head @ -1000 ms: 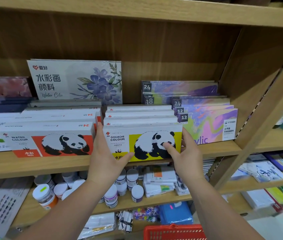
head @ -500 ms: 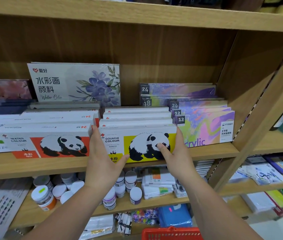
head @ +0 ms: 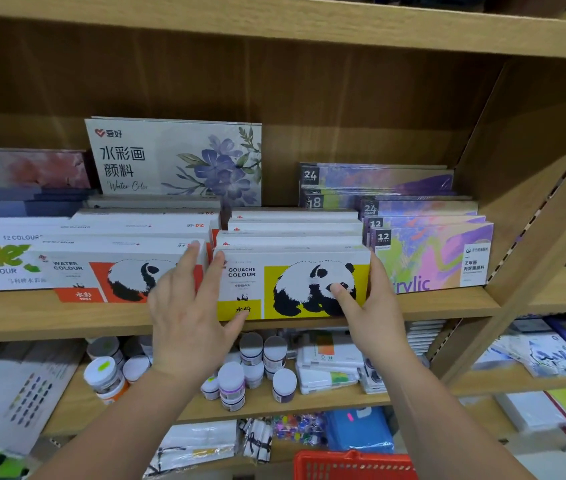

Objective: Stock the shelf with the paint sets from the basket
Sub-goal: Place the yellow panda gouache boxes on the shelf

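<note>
A gouache paint set, white and yellow with a panda, stands at the front of a row of like boxes on the wooden shelf. My right hand holds its right end, thumb on the panda and fingers along the side next to the acrylic sets. My left hand lies flat with fingers spread. Its thumb touches the box's lower left front, and its fingertips reach the box's top left corner and the neighbouring water colour panda set. The red basket shows at the bottom edge; its contents are hidden.
A large flowered water colour box leans at the back of the shelf. More sets fill the left end. Paint jars and tubes crowd the shelf below. A slanted wooden upright bounds the right side.
My left hand has slid left off the gouache box's end, and its fingers now spread over the water colour set. The right hand keeps its hold.
</note>
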`<state>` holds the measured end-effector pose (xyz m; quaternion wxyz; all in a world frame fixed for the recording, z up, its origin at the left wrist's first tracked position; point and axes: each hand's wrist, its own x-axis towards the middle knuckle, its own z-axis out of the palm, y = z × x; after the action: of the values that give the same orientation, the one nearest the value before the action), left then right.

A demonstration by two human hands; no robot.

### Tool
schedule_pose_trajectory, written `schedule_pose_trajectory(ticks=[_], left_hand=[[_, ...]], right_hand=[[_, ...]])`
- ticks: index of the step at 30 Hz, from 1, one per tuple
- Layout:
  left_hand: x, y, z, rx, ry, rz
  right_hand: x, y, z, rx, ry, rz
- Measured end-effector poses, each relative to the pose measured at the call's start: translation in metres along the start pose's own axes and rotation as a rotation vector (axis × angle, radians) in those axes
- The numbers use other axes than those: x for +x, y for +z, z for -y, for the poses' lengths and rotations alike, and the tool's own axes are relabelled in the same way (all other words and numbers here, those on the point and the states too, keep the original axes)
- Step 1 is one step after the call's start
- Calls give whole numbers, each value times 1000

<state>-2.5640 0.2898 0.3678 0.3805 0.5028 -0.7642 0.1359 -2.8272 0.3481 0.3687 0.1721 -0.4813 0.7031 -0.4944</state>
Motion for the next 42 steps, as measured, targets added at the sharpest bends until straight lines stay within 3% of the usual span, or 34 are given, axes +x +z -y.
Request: schedule_pose_trajectory(ticks=[8,13,18,26,31,38,42], left_hand=[[-4,-6,25,-57,-23,86],[-1,-6,2,-383,-218,254],[1,-2,-10,-549,-311,235],[-1,1,-14,-432,-261,238],[3,-11,6,-199,-237,50],[1,-8,33,70,-119,238],[11,-5,45,23,-85,243]], right_hand=[[-6,4,4,-86,21,-90],[-12,7,6,-120,-21,-164],[-14,4,8,-91,52,-115],[-18,2,12,-49,66,-78],[-17,4,12,-26,68,-62],[-18,6,13,-24,82,-52],[-18,4,13,-35,78,-52]])
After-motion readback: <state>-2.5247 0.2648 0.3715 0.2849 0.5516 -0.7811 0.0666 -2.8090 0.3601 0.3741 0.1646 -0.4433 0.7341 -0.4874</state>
